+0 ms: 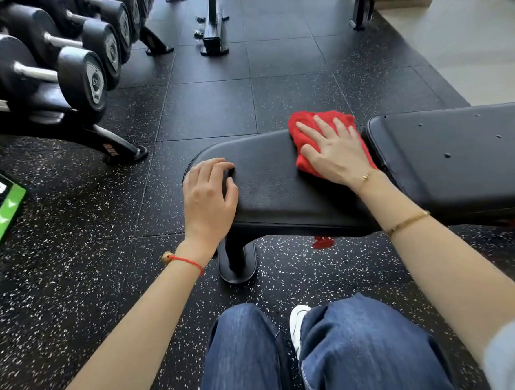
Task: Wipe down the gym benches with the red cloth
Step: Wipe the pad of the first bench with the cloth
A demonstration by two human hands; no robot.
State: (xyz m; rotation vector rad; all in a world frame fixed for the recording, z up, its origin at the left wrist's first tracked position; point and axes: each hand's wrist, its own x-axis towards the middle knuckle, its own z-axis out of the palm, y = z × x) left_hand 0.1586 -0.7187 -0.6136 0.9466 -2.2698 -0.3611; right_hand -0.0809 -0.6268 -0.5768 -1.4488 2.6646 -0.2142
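Right, she's mid-wipe on the seat pad (267, 176) of the bench. The right hand (335, 151) lies flat with fingers spread, pressing the red cloth (304, 162) down at the far right corner of the seat pad, just beside the gap to the back pad (453, 158). The cloth is bunched under the palm, part of it sticking out past the fingertips and over the far edge. The left hand (209, 194) sits on the near-left end of the seat pad, fingers loosely curled over the surface, holding nothing; looks like it's only bracing.

My take on doing this step well:
- Flatten the cloth first. Bunched like that, only a small patch touches the pad.
- Keep the palm flat and pull in straight overlapping strokes toward the left end, rather than scrubbing in place.
- Lift the left hand before the cloth gets there, or that patch gets skipped.
- Run the cloth down the rounded edges and into the gap between the pads; I'd guess grime collects there.
- The back pad looks untouched, though I can't tell for sure from the surface. It has small studs or holes, so go slower over those.

Dumbbell rack (61, 65) to the left and another bench frame (214, 25) beyond, well apart from this one. More benches likely remain.
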